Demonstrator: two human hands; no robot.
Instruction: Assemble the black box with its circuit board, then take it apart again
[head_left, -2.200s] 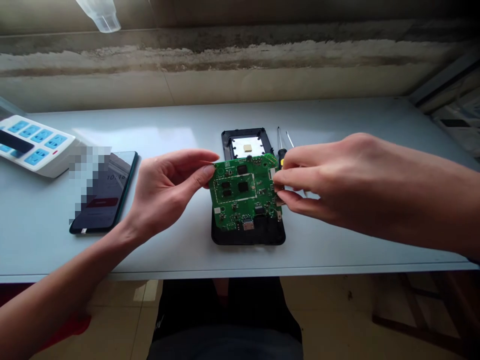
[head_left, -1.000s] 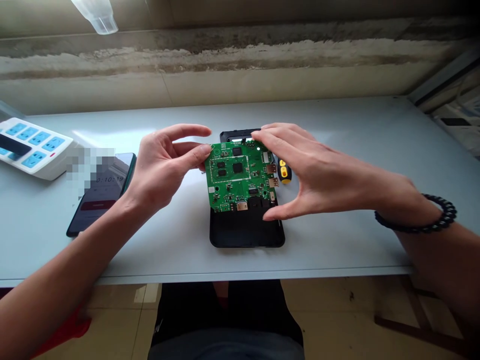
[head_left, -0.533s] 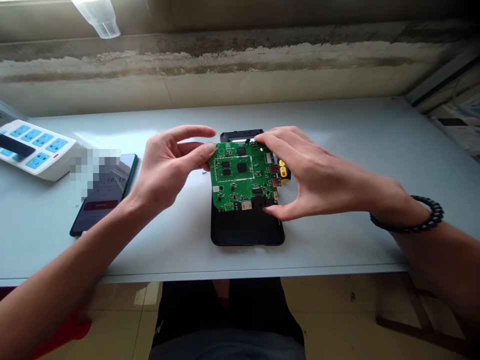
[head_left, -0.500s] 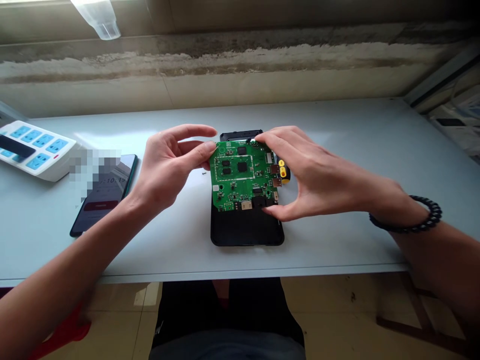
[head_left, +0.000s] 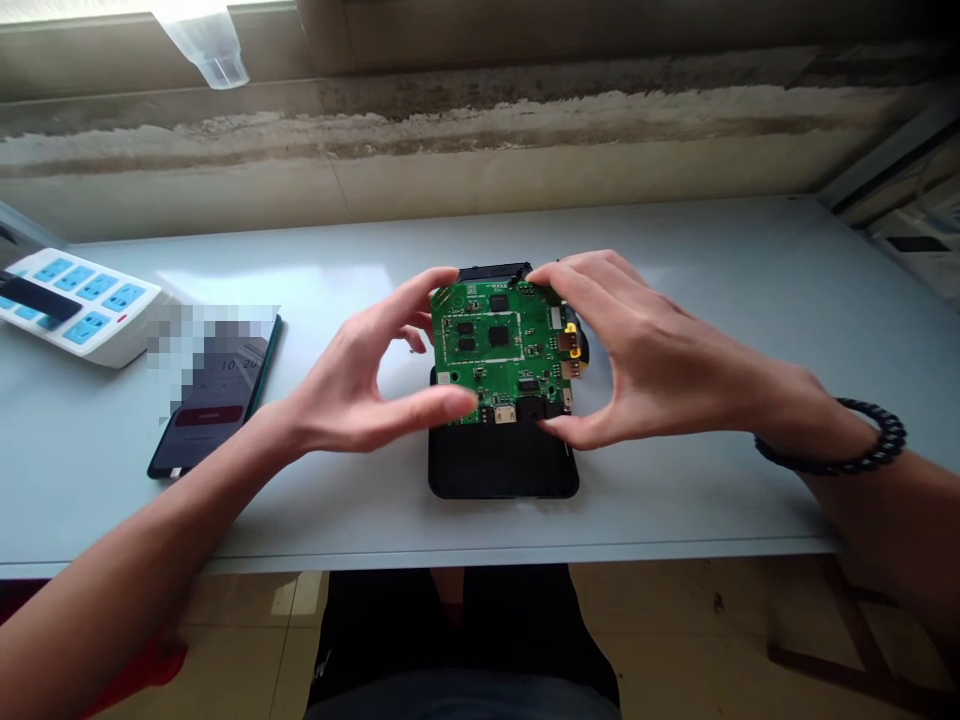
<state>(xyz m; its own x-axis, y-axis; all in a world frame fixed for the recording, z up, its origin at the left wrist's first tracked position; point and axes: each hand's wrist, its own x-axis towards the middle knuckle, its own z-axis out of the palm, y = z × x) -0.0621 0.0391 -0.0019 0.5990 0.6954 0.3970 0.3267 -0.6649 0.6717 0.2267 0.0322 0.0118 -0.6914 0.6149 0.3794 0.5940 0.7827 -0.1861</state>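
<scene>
Between my two hands is a green circuit board [head_left: 487, 375], held above a black plastic case part [head_left: 502, 465] on the table. My left hand [head_left: 367, 370] grips the board's left side, thumb at the lower left corner and forefinger at the upper left. Thumb and fingers of my right hand [head_left: 637, 350] span the right side, from the top edge to the bottom edge by the ports. Behind the board shows another black piece [head_left: 491, 270], mostly covered. A yellow and black object [head_left: 583, 345] is half hidden behind the board's right edge.
On the left, a phone [head_left: 217, 400] with its screen lit lies on the white table [head_left: 675, 510]. Farther left stands a white power strip [head_left: 90, 300] with blue sockets and a dark bar across it. A wall [head_left: 450, 180] runs along the table's back edge.
My left thumb has shifted from the board's upper left corner down to its lower left corner, and the left hand has spread wider. The right hand keeps its grip. The view has shifted slightly.
</scene>
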